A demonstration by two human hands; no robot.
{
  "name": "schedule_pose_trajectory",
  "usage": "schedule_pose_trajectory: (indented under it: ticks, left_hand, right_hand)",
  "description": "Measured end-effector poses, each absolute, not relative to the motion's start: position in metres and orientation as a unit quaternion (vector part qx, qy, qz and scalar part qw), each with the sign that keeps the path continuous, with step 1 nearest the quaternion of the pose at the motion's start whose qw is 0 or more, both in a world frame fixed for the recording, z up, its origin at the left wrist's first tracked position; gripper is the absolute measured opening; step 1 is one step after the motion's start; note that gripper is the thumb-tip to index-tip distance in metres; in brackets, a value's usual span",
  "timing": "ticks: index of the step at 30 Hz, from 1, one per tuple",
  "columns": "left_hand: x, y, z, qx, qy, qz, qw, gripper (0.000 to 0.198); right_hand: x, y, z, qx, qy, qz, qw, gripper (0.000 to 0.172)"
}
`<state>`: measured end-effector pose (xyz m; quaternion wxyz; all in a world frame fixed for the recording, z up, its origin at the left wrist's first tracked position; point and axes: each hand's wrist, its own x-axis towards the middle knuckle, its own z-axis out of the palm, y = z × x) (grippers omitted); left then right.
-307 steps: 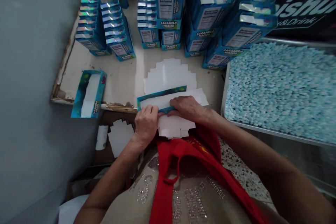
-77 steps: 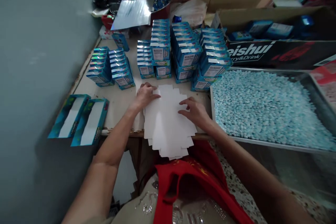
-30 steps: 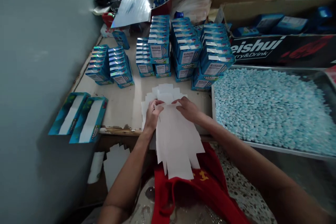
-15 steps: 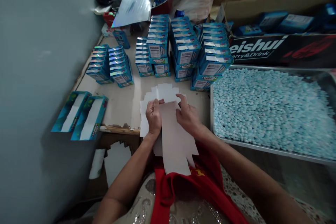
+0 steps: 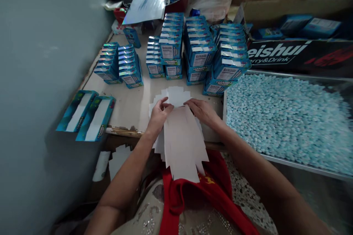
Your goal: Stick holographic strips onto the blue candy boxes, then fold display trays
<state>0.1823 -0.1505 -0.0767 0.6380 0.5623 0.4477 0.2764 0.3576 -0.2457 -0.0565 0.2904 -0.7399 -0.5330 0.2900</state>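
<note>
Presumably light, semi-stiff and easily creased, the notched white cardboard blank [image 5: 183, 136] overhangs the worn pale table [image 5: 128, 104], best held at its far corners, where the right hand [image 5: 202, 111] pinches it, the grip of the left hand [image 5: 158, 116] being unclear.

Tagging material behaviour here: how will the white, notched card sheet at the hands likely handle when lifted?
The white, notched card sheet is probably light, being thin. It likely bends along the apparent lengthwise crease on its right. Its stepped corners may snag the similar white card sheets beneath.
</note>
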Motion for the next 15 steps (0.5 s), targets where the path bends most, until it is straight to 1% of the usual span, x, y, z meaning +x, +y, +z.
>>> schedule_pose_trajectory:
  ticks: [1,3,7,9,11,13,15]
  left_hand:
    - [0.180,-0.149,-0.077,0.568,0.439,0.264,0.644,0.036]
    - [0.177,-0.144,-0.076,0.590,0.429,0.245,0.639,0.031]
    - [0.176,-0.127,-0.074,0.653,0.420,0.209,0.594,0.020]
    - [0.181,-0.114,-0.071,0.698,0.401,0.168,0.570,0.020]
    - [0.189,-0.102,-0.067,0.756,0.369,0.116,0.529,0.019]
    - [0.197,-0.093,-0.065,0.815,0.345,0.063,0.462,0.018]
    - [0.203,-0.088,-0.067,0.857,0.334,0.026,0.391,0.020]
  right_hand:
    - [0.358,-0.242,-0.056,-0.744,-0.531,0.291,0.283,0.040]
    - [0.361,-0.236,-0.057,-0.751,-0.528,0.296,0.263,0.033]
    - [0.369,-0.227,-0.058,-0.724,-0.535,0.358,0.247,0.039]
    - [0.370,-0.223,-0.055,-0.717,-0.555,0.360,0.222,0.036]
    - [0.366,-0.217,-0.049,-0.729,-0.590,0.309,0.161,0.030]
    - [0.358,-0.208,-0.043,-0.741,-0.626,0.230,0.083,0.021]
    - [0.350,-0.199,-0.039,-0.731,-0.660,0.171,0.029,0.015]
